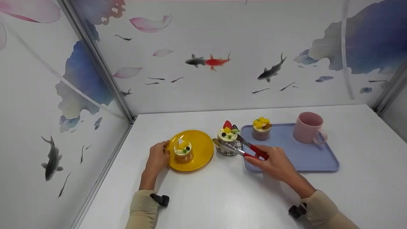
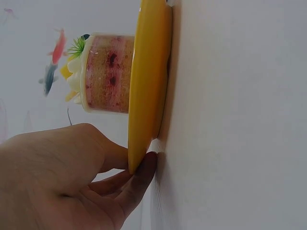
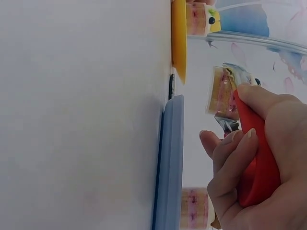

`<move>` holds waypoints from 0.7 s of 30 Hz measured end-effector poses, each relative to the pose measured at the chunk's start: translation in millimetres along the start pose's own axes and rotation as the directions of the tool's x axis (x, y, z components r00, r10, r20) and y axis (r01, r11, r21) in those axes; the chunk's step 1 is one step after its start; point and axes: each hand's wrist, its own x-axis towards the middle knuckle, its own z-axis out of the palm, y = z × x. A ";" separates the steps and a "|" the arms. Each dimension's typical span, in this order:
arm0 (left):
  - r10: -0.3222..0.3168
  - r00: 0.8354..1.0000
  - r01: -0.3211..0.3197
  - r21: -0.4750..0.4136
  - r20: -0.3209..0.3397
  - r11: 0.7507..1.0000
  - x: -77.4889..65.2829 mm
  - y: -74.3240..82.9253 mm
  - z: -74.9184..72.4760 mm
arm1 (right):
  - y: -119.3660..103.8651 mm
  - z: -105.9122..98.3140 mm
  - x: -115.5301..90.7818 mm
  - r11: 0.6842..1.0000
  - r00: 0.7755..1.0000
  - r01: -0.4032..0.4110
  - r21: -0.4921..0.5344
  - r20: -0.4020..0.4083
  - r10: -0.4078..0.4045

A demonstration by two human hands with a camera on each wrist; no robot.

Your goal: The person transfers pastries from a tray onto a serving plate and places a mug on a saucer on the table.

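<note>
My left hand (image 1: 157, 157) pinches the left rim of a yellow plate (image 1: 202, 152), thumb on top and fingers beneath in the left wrist view. On that plate stands a small cake cup (image 1: 183, 155) topped with yellow fruit, cream and a dark berry. With my right hand (image 1: 276, 163) I grip red-handled metal tongs (image 3: 256, 143). Their tips clasp a second cake cup (image 1: 227, 136), strawberry-topped. It hangs, slightly tilted, above a round black-and-white checked coaster (image 1: 227, 153); the right wrist view shows a gap under it.
Right of the coaster lies a blue-purple tray (image 1: 286, 156). A third cake cup (image 1: 261, 129) with yellow fruit cubes stands at its back left, and a pink mug (image 1: 307, 128) at its back right. White panels (image 1: 219, 89) with painted fish border the table behind and at left.
</note>
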 end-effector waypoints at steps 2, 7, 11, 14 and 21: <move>-0.012 1.000 0.012 -0.004 0.002 1.000 -0.4 0.7 0.3 | -0.6 2.2 1.6 1.000 1.000 -0.002 -0.007 0.002 0.002; -0.033 0.999 0.033 -0.018 0.012 0.999 -1.8 2.9 0.3 | -1.2 5.7 4.3 1.000 1.000 -0.006 -0.002 0.008 0.006; -0.021 1.000 0.021 -0.012 0.010 1.000 -2.1 2.8 0.0 | -1.5 6.7 5.8 1.000 1.000 -0.004 0.006 0.006 0.003; -0.023 1.000 0.023 -0.008 0.010 1.000 -0.9 1.6 0.2 | -2.4 7.5 7.0 1.000 1.000 -0.012 0.010 0.011 0.012; -0.021 1.000 0.021 -0.010 0.017 1.000 1.2 -0.3 -0.2 | -5.3 11.8 9.9 0.999 1.000 -0.021 0.035 0.016 0.020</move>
